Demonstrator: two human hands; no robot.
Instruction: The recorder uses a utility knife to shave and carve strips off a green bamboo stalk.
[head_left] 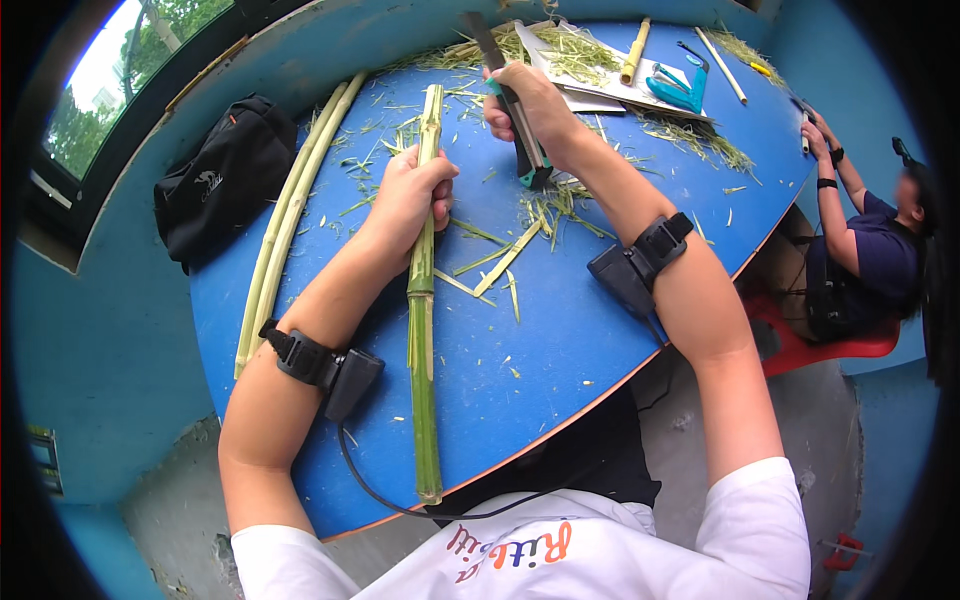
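While the left hand [408,195] clenches a long green bamboo stalk [424,320] lying lengthwise on the round blue table [560,340] | right hand [530,105] grasps a dark teal-handled knife [520,115] just beside the stalk's far end | green shavings [550,205] lie scattered between | pale stripped stalks [285,215] and black bag [225,170] at left.

Craft workshop: blue worktable [560,340] strewn with bamboo shavings [560,200], pliers [680,88].

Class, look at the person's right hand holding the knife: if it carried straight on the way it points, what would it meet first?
Probably the pale board strewn with green shavings, just beyond the right hand; depth is hard to judge.
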